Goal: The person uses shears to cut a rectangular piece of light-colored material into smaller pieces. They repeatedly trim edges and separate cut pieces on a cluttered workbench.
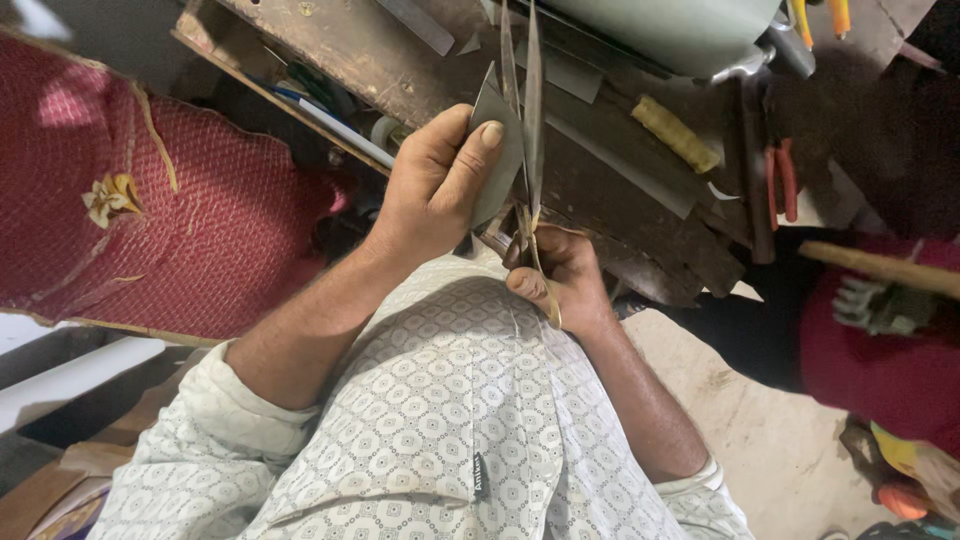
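Over my lap, I'm pinching the thin grey sheet piece (pixel 497 150) in my left hand (pixel 435 185) while my right hand (pixel 560 280), clamped round the long steel shears (pixel 528 130), is mid-cut; next I'd guess it needs a steady squeeze.

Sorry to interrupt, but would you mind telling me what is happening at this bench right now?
A person seated at a worn wooden workbench is cutting a grey sheet piece with large metal shears. The left hand pinches the sheet with its thumb on top; the right hand works the shear handles. The blades stand open around the sheet's edge. Red-handled pliers lie nearby.
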Demonstrator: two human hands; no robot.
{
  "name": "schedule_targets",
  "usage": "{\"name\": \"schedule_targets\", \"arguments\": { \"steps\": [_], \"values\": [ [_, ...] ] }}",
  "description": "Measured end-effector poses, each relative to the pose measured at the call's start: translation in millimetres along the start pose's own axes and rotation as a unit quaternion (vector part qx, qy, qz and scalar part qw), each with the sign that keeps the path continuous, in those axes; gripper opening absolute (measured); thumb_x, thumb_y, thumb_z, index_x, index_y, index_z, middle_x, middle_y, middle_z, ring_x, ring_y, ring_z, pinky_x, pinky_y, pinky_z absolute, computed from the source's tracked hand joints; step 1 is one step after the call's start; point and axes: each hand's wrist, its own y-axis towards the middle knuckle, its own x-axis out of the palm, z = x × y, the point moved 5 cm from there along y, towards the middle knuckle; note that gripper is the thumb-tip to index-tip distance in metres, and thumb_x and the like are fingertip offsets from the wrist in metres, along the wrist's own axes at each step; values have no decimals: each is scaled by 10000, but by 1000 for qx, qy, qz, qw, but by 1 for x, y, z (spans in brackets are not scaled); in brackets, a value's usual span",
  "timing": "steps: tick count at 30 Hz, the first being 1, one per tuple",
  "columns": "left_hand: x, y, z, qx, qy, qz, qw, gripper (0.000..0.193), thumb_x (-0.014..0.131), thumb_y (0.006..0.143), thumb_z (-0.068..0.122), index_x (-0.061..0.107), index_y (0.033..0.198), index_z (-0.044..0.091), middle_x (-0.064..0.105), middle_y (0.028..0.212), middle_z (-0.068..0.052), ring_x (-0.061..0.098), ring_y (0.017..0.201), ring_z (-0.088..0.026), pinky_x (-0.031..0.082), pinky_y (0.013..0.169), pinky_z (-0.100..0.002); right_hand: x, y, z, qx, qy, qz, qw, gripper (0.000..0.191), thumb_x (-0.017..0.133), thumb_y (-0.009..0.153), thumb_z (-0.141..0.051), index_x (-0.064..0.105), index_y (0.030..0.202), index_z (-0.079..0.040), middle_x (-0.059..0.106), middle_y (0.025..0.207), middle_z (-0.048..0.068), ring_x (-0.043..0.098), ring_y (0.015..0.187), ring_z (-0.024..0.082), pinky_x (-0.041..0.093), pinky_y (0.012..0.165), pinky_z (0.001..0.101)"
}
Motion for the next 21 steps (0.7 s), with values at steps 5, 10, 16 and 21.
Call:
{"name": "schedule_targets", "arguments": {
  "steps": [5, 10, 16, 21],
  "values": [
    [-8, 0, 6, 21, 81, -2, 997, 271, 527, 1151, 259, 568, 1000, 38, 521, 831, 40, 474, 785, -50, 447, 686, -244, -7, -4, 8, -28, -51, -1, 998, 445, 866, 860, -470, 681, 853, -66, 648, 770, -31, 575, 682, 71, 453, 619, 246],
    [-10, 0, 3, 26, 94, -21, 995, 277, 544, 1136, 259, 566, 971, 38, 519, 814, 31, 465, 782, -64, 440, 668, -262, -12, 8, 6, -36, -10, 70, 997, 464, 861, 857, -481, 694, 878, -49, 668, 778, 2, 578, 651, 92, 471, 583, 263],
    [-5, -2, 1, 2, 174, -88, 981, 351, 582, 1123, 282, 526, 905, 13, 453, 745, -17, 424, 726, -93, 425, 622, -288, -24, 10, -29, -48, 32, 79, 995, 631, 812, 851, -648, 679, 964, -42, 656, 854, 27, 591, 746, 114, 486, 678, 276],
    [-2, 0, 5, -17, 115, -153, 981, 350, 538, 1108, 335, 627, 989, 18, 562, 762, 11, 505, 716, -75, 458, 617, -273, -25, 15, -30, -59, 13, -17, 998, 763, 822, 815, -689, 657, 1100, 0, 654, 959, 66, 622, 876, 146, 513, 793, 315]
  ]
}}
